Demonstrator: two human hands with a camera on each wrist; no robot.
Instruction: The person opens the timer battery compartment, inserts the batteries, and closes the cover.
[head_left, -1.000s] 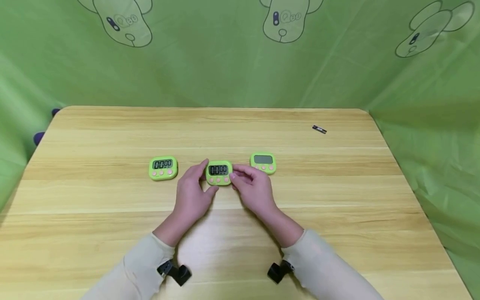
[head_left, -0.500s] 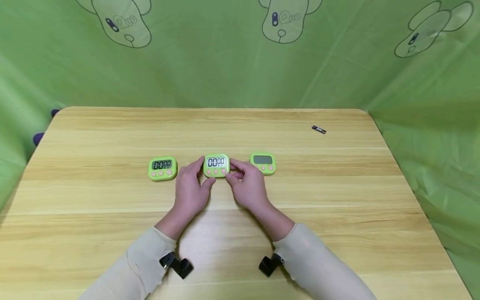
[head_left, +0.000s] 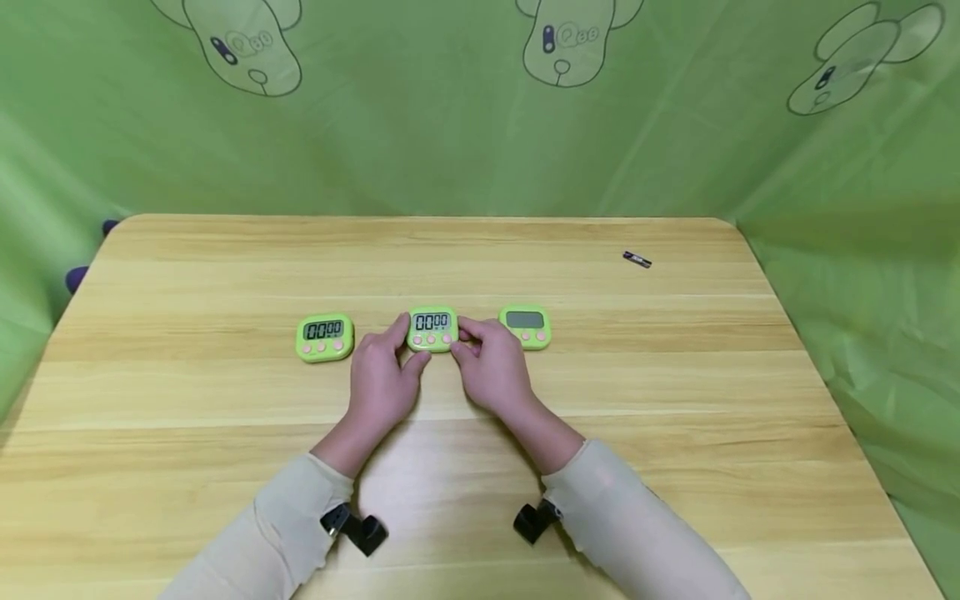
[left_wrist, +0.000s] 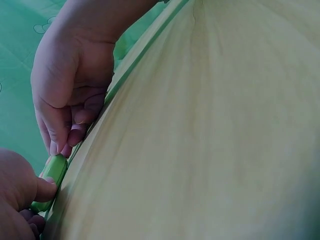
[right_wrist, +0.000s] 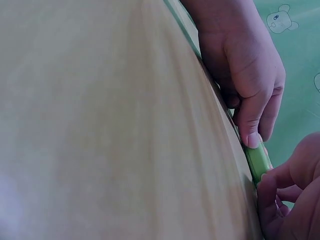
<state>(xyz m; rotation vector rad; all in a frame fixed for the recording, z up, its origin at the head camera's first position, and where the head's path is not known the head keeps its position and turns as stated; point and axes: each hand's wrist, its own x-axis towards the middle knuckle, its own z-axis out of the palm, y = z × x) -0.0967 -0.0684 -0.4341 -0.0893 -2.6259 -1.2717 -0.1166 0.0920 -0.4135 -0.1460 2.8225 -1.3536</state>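
In the head view, a green kitchen timer (head_left: 432,329) with pink buttons lies between my two hands, its display reading 00 00. My left hand (head_left: 382,379) grips its left side, index finger at the left edge and thumb at the lower edge. On the right edge, my right hand (head_left: 495,367) pinches the timer with thumb and fingers. Both wrist views catch the timer's green side (left_wrist: 56,172) low against the tabletop, with fingertips on it. A second green timer (head_left: 325,337), also showing 00 00, lies left of the left hand. A third timer (head_left: 526,327) with a blank screen lies just beyond the right hand, which partly covers it.
A small dark battery-like stick (head_left: 637,260) lies toward the back right of the wooden table (head_left: 480,258). Green cloth (head_left: 420,150) printed with cartoon heads hangs behind and beside the table.
Both hands have slid the middle timer slightly away from the body and a little left, lining it up nearer the other two. Its screen background went from dark to light.
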